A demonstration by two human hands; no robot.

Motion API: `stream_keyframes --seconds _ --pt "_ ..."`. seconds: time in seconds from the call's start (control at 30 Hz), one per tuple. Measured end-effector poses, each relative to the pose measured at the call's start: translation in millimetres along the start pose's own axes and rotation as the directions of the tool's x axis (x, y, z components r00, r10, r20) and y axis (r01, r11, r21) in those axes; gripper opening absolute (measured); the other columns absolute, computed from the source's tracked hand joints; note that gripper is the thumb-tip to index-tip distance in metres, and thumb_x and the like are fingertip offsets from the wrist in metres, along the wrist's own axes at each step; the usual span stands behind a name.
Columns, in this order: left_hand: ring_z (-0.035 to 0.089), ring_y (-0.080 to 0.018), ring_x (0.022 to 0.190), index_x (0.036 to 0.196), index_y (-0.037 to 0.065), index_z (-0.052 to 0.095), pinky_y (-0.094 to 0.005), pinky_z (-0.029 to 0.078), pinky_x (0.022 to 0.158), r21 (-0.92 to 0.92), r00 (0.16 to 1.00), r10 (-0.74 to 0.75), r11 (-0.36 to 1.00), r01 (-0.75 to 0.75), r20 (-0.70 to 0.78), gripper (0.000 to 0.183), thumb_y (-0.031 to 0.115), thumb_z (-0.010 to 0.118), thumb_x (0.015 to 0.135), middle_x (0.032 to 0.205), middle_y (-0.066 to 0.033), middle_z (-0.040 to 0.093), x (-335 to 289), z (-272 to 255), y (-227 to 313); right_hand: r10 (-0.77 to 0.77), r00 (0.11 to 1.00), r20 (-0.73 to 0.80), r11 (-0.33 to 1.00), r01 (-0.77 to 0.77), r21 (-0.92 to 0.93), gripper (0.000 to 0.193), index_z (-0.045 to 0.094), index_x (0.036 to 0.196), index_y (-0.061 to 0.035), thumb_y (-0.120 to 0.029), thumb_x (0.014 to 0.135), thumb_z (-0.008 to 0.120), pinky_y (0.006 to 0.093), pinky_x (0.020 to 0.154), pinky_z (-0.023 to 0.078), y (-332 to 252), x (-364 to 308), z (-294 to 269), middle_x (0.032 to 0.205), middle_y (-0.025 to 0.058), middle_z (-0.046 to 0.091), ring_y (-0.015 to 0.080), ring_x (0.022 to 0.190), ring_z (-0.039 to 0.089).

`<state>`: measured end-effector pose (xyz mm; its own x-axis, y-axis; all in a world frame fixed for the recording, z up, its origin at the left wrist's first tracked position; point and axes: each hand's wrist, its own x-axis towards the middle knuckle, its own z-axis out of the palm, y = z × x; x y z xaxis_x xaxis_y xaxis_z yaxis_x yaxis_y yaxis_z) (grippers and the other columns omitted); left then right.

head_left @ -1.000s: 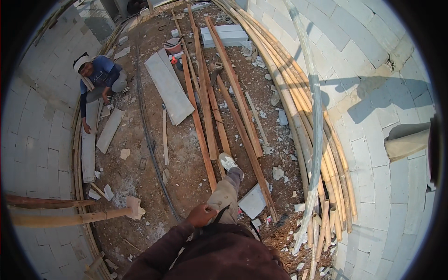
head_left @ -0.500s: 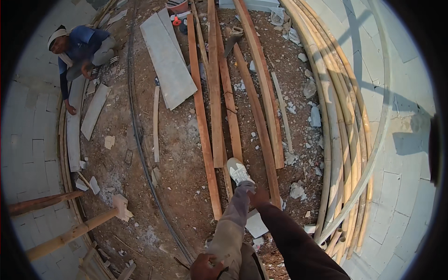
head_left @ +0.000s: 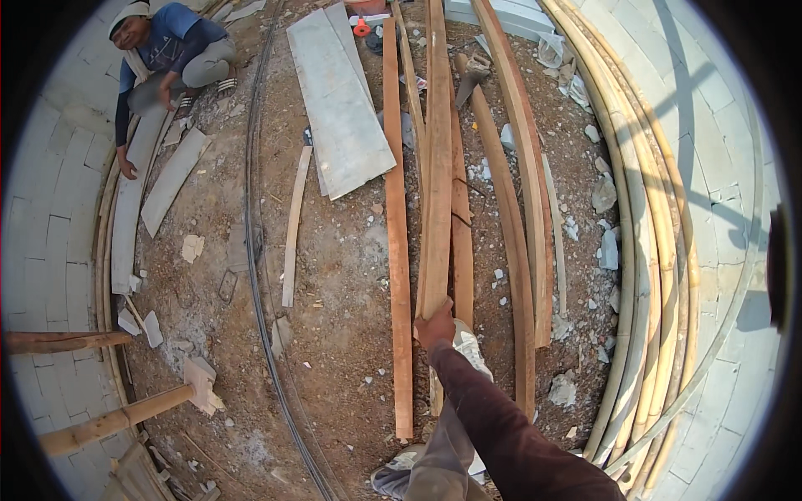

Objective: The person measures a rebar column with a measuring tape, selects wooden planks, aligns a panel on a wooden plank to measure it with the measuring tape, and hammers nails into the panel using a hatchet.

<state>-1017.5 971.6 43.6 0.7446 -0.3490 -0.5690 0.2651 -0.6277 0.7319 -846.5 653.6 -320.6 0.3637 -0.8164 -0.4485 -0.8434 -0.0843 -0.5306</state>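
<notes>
My right hand (head_left: 436,326) is closed around the near end of a long wooden beam (head_left: 436,167), which points away from me. That end looks raised off the ground. Just to its left lies a reddish plank (head_left: 399,250), and close on its right another plank (head_left: 462,242) with a dark rod across it. Farther right rest a narrower beam (head_left: 511,242) and a thick beam (head_left: 530,167). A handsaw (head_left: 470,83) leans near the far end of the narrower beam. My left hand is out of the picture.
A person (head_left: 167,58) crouches at far left, one hand on a pale board (head_left: 134,200). Grey sheets (head_left: 338,108) lie beyond the beams. Black cables (head_left: 259,275) cross the dirt. Bamboo poles (head_left: 660,250) line the right wall. A bamboo prop (head_left: 117,420) juts in at left.
My right hand has moved forward from beside my leg and taken hold of the beam's end, which has come up. My left hand has left the picture, and the view has shifted.
</notes>
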Motion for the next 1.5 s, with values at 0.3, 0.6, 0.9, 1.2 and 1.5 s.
stream_keyframes --seconds 0.3,0.6,0.9,1.2,1.5 --pt "0.062 -0.0311 0.079 0.096 0.002 0.064 -0.0406 0.049 0.073 0.058 0.967 -0.207 0.978 0.201 0.145 0.027 0.027 0.059 0.086 0.096 -0.0161 0.063 14 -20 33 -0.364 0.924 0.115 0.878 0.299 0.375 0.069 0.042 0.116 0.015 -0.03 0.072 0.07 0.0396 0.075 0.052 -209 -103 -252 0.097 0.0265 0.064 0.0368 0.087 0.066" --pt "0.063 -0.0301 0.075 0.087 0.001 0.065 -0.0401 0.049 0.071 0.163 0.973 -0.19 0.972 0.167 0.133 0.029 0.03 0.065 0.08 0.085 -0.0149 0.065 41 -12 48 -0.625 0.695 0.355 0.297 -0.209 0.932 0.043 0.051 0.12 0.0012 -0.028 0.089 0.056 0.0396 0.079 0.056 -378 -164 -492 0.106 0.0135 0.063 0.0229 0.091 0.067" --pt "0.062 -0.0237 0.068 0.076 0.002 0.064 -0.0375 0.047 0.064 0.168 0.991 -0.051 0.985 0.03 0.127 0.033 0.034 0.065 0.082 0.068 -0.0133 0.063 66 -12 57 -0.658 0.682 0.321 0.171 -0.28 0.945 0.043 0.048 0.122 -0.0018 -0.03 0.09 0.056 0.0362 0.08 0.056 -374 -202 -503 0.111 0.0099 0.061 0.0189 0.095 0.065" --pt "0.061 -0.025 0.068 0.078 0.001 0.064 -0.0372 0.046 0.065 0.238 0.979 -0.09 0.97 0.045 0.185 0.035 0.036 0.065 0.082 0.07 -0.0126 0.063 78 -15 48 -0.688 0.673 0.272 0.133 -0.253 0.958 0.043 0.05 0.119 -0.0012 -0.034 0.091 0.056 0.0358 0.082 0.056 -384 -208 -528 0.109 0.0095 0.062 0.0192 0.094 0.066" --pt "0.061 -0.0277 0.069 0.079 0.0 0.062 -0.0401 0.045 0.064 0.245 0.972 -0.126 0.967 0.075 0.2 0.036 0.036 0.065 0.082 0.07 -0.0148 0.062 77 -18 78 -0.775 0.622 0.111 -0.326 -0.545 0.772 0.054 0.045 0.127 0.0 -0.034 0.087 0.056 0.0416 0.083 0.053 -377 -208 -490 0.115 0.0145 0.056 0.0265 0.101 0.061"
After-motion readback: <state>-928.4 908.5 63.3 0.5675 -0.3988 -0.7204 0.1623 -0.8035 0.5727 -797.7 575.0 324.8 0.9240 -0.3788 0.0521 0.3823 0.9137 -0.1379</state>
